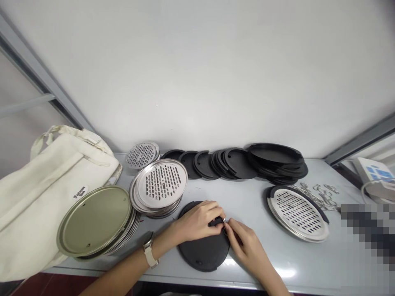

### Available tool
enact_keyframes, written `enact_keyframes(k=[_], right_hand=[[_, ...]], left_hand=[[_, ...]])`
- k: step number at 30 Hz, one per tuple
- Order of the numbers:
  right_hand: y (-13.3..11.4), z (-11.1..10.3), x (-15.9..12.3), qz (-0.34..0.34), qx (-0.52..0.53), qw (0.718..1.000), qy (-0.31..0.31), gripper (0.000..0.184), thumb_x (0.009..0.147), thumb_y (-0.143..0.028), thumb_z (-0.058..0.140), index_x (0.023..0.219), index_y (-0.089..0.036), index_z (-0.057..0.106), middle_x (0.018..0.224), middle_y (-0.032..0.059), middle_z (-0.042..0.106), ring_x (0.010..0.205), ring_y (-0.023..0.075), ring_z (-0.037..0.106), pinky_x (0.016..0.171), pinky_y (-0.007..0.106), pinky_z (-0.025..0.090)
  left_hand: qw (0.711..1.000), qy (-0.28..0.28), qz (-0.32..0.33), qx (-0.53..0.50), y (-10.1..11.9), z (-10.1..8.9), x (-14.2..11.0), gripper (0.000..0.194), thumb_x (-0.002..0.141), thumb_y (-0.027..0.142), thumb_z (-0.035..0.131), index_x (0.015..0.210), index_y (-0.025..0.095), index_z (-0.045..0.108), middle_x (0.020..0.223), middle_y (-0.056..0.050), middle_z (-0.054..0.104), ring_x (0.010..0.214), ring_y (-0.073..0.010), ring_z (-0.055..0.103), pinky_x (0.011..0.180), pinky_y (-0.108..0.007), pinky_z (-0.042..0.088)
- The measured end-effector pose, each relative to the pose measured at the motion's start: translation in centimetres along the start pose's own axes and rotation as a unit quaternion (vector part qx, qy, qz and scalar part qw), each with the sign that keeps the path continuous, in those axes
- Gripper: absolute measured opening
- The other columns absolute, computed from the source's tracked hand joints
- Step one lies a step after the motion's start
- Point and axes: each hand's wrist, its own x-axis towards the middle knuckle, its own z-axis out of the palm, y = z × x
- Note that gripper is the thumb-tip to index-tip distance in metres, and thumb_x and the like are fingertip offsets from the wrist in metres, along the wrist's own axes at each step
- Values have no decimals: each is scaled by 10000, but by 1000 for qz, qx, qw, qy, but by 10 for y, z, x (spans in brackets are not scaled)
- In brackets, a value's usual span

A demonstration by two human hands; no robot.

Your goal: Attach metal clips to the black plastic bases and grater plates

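In the head view a round black disc (203, 251) with a small hole near its lower edge lies flat on the table under both hands. Over its upper right edge, the fingertips of my left hand (197, 222) and my right hand (247, 242) meet in a pinch. Between them shows a small metal ring (225, 231), partly hidden by the fingers. My left wrist wears a watch with a pale strap. To the right, a perforated metal grater disc (298, 213) rests with a black rim piece along its far edge.
Left of the hands stand stacks of grater discs (163, 183) and green round plates (95, 222). Notched black discs (205, 164) and a taller black stack (276, 158) line the wall. Loose metal rings (324, 196) lie at right. A cream bag (46, 197) sits far left.
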Motion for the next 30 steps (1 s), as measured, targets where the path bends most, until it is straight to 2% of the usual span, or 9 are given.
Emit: enact_keyframes(k=[5, 12, 30], right_hand=[[3, 2, -2, -4, -7, 1000, 5, 195, 968, -208, 372, 788, -210, 447, 666, 12, 545, 578, 141, 528, 511, 240, 380], [3, 2, -3, -8, -16, 1000, 10, 198, 965, -206, 373, 784, -211, 452, 651, 2, 534, 559, 138, 520, 528, 248, 393], [7, 5, -5, -21, -27, 999, 31, 198, 963, -193, 386, 767, -218, 403, 635, -24, 475, 541, 123, 483, 534, 236, 357]], left_hand=[[1000, -6, -11, -17, 1, -1, 0, 146, 827, 125, 577, 961, 182, 576, 935, -27, 586, 890, -154, 572, 826, -253, 465], [999, -7, -18, -30, 3, -2, 0, 315, 813, 124, 591, 1114, 209, 558, 959, -27, 593, 901, -161, 581, 831, -258, 470], [999, -12, -12, -42, 2, -2, 0, 325, 804, 112, 598, 1115, 202, 563, 958, -24, 601, 895, -153, 583, 837, -253, 470]])
